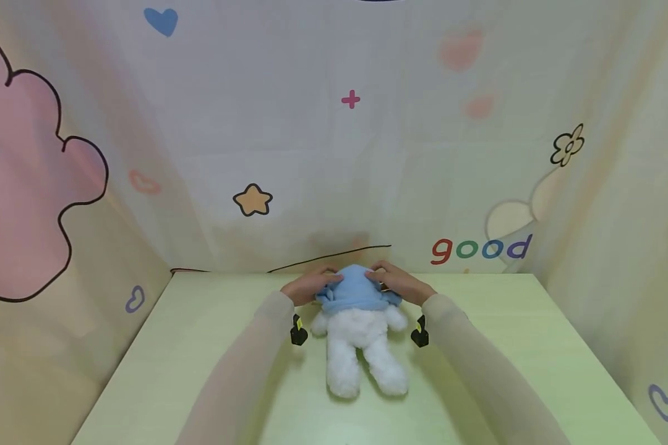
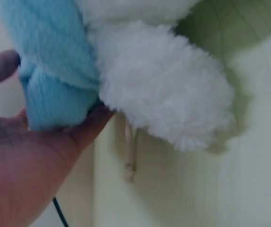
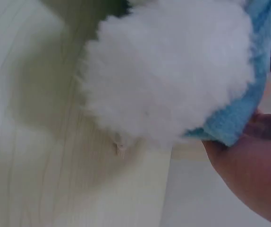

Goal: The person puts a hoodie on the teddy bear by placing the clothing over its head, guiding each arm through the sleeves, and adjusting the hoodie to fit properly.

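Note:
A white fluffy stuffed toy lies on the table with its legs toward me. A light blue fleecy garment covers its head and upper end. On the left side, my left hand grips the garment; in the left wrist view, thumb and fingers are around the blue cloth, beside a white arm. My right hand holds the garment's other side. The right wrist view shows that hand at the blue edge, next to the other fluffy arm. The toy's face is hidden.
The pale table ends at a printed curtain behind the toy. Curtains also hang at both sides. In the left wrist view a thin pale stick-like thing shows below the toy's arm. Black wrist devices sit at both cuffs.

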Demonstrator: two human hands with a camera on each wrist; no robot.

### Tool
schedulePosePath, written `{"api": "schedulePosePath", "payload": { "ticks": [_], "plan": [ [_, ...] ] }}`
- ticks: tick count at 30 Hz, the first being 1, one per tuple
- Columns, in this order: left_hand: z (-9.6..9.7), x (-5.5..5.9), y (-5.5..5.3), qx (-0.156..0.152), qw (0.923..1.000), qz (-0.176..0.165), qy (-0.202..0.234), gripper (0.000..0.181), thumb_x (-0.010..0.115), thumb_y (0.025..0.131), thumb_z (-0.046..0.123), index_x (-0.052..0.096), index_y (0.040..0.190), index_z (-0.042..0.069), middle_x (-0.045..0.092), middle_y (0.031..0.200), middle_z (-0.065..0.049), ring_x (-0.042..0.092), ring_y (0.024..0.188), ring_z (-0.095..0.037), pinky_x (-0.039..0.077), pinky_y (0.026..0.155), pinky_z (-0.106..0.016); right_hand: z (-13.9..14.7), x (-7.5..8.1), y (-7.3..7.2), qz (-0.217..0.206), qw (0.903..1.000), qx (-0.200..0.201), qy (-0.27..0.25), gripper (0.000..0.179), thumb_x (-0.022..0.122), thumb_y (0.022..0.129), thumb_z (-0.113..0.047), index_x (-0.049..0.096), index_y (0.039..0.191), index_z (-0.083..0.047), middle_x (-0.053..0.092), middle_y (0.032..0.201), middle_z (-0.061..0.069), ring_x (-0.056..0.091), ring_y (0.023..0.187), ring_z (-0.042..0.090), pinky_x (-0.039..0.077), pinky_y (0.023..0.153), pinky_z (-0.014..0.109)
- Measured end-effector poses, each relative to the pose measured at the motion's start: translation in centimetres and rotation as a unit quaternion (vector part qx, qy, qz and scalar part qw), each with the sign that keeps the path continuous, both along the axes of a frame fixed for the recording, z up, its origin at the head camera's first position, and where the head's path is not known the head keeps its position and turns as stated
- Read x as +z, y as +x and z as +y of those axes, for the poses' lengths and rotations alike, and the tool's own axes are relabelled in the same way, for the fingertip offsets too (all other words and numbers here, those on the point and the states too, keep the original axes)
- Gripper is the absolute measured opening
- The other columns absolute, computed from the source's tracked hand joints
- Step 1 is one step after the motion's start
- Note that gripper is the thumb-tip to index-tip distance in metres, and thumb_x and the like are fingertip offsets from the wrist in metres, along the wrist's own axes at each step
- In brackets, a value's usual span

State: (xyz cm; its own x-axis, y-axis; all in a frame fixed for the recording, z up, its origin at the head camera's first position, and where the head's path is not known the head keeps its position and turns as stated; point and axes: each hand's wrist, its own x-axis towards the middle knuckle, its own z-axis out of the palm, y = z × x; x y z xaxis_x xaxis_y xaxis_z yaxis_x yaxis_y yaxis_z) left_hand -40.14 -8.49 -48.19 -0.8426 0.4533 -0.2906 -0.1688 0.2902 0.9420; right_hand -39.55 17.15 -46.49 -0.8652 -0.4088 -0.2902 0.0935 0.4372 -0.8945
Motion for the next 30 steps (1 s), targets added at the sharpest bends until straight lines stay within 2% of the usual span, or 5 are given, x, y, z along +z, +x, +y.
{"api": "schedulePosePath", "payload": {
  "ticks": [5,9,13,20,30],
  "plan": [
    [-0.3,-0.7,0.0,-0.011,0.9954,-0.071,0.064,0.036,0.06,0.098,0.029,0.042,0.126,0.015,0.042,0.134,-0.011,0.048,0.114,-0.024,0.046,0.089,-0.033,0.5,-0.3,-0.2,-0.091,0.9927,0.012,-0.078,0.031,0.046,0.103,-0.035,0.04,0.124,-0.013,0.048,0.124,0.009,0.05,0.111,0.024,0.042,0.093,0.034],
    [-0.2,-0.8,0.4,-0.029,0.9941,-0.084,0.062,0.045,0.062,0.097,0.026,0.04,0.134,0.016,0.041,0.138,-0.011,0.049,0.113,-0.022,0.045,0.091,-0.033,1.2,-0.7,-0.1,-0.124,0.9862,0.04,-0.102,0.022,0.044,0.104,-0.03,0.038,0.12,-0.015,0.046,0.121,0.006,0.049,0.111,0.024,0.041,0.095,0.036],
    [0.2,-0.7,0.9,-0.04,0.9976,-0.053,0.02,0.061,0.067,0.094,0.025,0.038,0.147,0.014,0.04,0.148,-0.014,0.05,0.122,-0.023,0.044,0.102,-0.039,1.9,-1.1,-0.1,-0.111,0.9857,0.067,-0.108,0.031,0.05,0.103,-0.02,0.039,0.131,-0.011,0.048,0.126,0.008,0.051,0.112,0.023,0.041,0.101,0.04],
    [1.5,0.4,1.2,-0.06,0.9939,0.04,-0.084,0.069,0.071,0.09,0.026,0.04,0.15,0.009,0.039,0.154,-0.011,0.042,0.138,-0.029,0.035,0.115,-0.047,1.6,-0.3,-0.2,-0.062,0.9948,0.075,-0.031,0.062,0.063,0.096,-0.013,0.032,0.149,-0.004,0.042,0.144,0.018,0.047,0.128,0.027,0.034,0.114,0.051],
    [2.6,1.8,1.9,-0.068,0.9764,0.106,-0.176,0.038,0.073,0.088,0.021,0.055,0.12,0.012,0.055,0.128,-0.011,0.055,0.106,-0.024,0.046,0.091,-0.038,0.5,0.4,0.2,0.069,0.9896,0.103,0.072,0.022,0.068,0.089,-0.009,0.061,0.109,-0.004,0.058,0.103,0.007,0.054,0.094,0.019,0.047,0.084,0.032]
  ]
}}
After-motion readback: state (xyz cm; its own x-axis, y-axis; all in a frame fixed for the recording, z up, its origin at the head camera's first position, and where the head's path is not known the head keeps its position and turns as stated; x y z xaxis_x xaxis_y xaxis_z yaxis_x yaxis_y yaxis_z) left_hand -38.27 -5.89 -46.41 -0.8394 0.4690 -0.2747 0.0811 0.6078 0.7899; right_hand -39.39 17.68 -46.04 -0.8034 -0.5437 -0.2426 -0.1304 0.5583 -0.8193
